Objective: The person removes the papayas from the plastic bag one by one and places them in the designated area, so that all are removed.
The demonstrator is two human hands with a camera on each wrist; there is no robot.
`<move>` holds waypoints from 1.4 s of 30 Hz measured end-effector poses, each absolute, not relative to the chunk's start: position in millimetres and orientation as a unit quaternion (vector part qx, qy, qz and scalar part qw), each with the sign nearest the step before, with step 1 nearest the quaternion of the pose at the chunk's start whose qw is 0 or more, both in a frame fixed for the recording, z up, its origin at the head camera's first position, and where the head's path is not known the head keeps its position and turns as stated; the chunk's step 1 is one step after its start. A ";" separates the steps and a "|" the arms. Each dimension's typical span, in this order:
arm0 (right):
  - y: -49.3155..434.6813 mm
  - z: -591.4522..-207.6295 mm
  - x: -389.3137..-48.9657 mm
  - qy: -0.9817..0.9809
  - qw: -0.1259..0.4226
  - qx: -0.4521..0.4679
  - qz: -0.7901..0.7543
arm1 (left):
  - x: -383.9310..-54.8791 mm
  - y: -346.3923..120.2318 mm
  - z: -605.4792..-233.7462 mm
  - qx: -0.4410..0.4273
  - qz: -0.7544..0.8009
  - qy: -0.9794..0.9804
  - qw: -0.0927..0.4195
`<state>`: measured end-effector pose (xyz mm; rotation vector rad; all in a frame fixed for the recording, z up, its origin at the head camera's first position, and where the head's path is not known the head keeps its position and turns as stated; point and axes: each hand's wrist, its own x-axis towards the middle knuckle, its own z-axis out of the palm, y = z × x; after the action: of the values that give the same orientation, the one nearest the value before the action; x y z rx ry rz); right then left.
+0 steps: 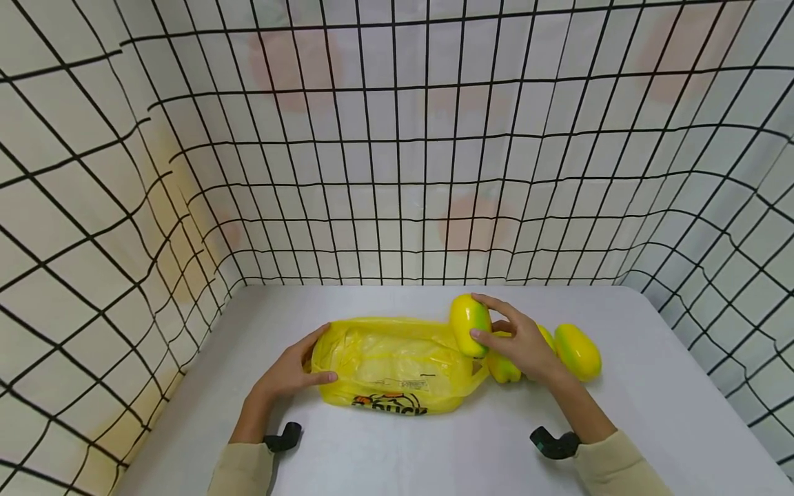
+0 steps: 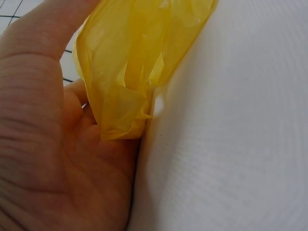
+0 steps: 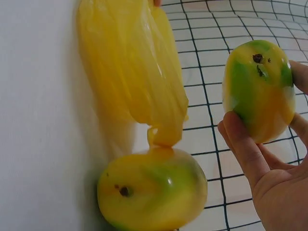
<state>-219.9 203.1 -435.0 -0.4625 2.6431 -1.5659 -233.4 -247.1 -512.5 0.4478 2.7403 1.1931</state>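
A yellow plastic bag [image 1: 397, 355] with dark print along its near side lies flattened across the middle of the table. My left hand [image 1: 287, 372] grips its left end, thumb on top and fingers behind; the left wrist view shows the crumpled bag end [image 2: 127, 72] inside that hand. Over the bag's right end, my right hand [image 1: 527, 348] holds up a yellow-green toy mango [image 1: 466, 322] between thumb and fingers. The right wrist view shows this mango [image 3: 259, 91] raised beside the bag's handle end. Another mango [image 1: 504, 368] lies under my right hand, partly hidden by it.
Farther right, one more mango [image 1: 578, 353] rests on the white table [image 1: 471, 455]. Part of another shows behind my right wrist. White walls with a black grid [image 1: 409, 158] enclose the table at the back and sides.
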 end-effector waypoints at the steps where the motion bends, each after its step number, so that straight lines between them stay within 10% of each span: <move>1: 205.8 -434.4 -220.2 0.851 0.013 -0.150 -0.503 | -233.7 -247.1 -512.6 0.148 0.393 0.905 0.059; 42: 316.0 -416.3 -212.5 0.884 -0.017 -0.098 -0.457 | -233.5 -246.7 -512.9 0.150 0.394 0.905 0.055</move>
<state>-212.5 316.0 -416.3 -0.3106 2.8067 -1.4526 -233.5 -246.7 -512.9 0.4552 2.7473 1.1972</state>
